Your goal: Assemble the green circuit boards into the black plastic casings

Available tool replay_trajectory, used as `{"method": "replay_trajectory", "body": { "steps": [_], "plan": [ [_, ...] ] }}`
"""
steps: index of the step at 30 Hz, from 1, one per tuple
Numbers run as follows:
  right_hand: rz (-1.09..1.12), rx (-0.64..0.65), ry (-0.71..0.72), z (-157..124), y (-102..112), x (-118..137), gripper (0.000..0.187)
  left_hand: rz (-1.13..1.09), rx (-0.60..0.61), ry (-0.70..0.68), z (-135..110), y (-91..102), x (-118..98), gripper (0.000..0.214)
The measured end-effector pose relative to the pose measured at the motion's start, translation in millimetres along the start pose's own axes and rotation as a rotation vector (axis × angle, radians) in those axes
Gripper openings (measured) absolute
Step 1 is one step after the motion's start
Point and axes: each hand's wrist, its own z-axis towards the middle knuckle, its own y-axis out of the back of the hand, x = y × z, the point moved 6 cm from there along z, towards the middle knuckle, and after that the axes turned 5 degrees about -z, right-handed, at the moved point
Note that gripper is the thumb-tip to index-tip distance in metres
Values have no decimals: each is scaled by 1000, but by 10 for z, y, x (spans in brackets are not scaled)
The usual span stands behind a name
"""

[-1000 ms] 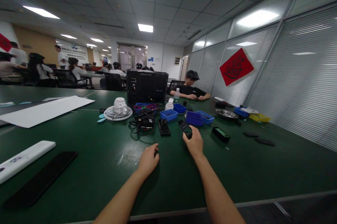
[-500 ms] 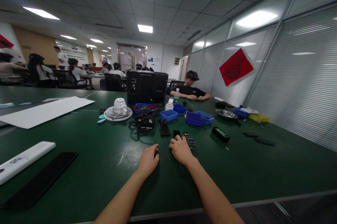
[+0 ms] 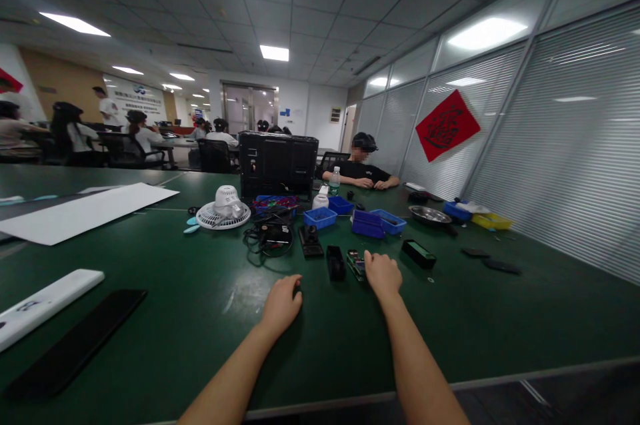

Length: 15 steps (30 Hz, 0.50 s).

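Note:
My right hand (image 3: 384, 273) is at the right edge of a green circuit board (image 3: 355, 264), its fingers bent over that edge. The fingertips are partly hidden behind the hand. Just left of the board lies a small black case (image 3: 335, 262), untouched. On the green table my left hand (image 3: 283, 301) rests with nothing in it, fingers loosely curved and thumb apart. Right of my right hand sits an open black box (image 3: 419, 254) with a green inside. A black device on a flat base (image 3: 311, 241) stands farther back.
Blue bins (image 3: 321, 217), a tangle of cables (image 3: 270, 235), a white fan (image 3: 223, 213) and a large black casing (image 3: 279, 165) stand behind. A metal dish (image 3: 430, 214) and yellow tray (image 3: 491, 221) lie right. Long white (image 3: 50, 305) and black (image 3: 75, 345) pieces lie left. Another person sits opposite.
My right hand has moved right, from the small black case to the circuit board's right edge. The case now shows in full. My left hand has stayed in place.

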Motion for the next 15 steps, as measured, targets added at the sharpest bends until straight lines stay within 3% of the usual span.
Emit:
{"method": "replay_trajectory", "body": {
  "steps": [4,10,15],
  "plan": [
    [-37,191,17,10,-201,14,59,13,9,8,9,-16,6,42],
    [-22,234,128,-134,-243,286,45,19,-8,-32,17,-24,19,40],
    [-1,177,137,-138,-218,280,42,26,2,-9,15,-18,4,40]
  ]
}}
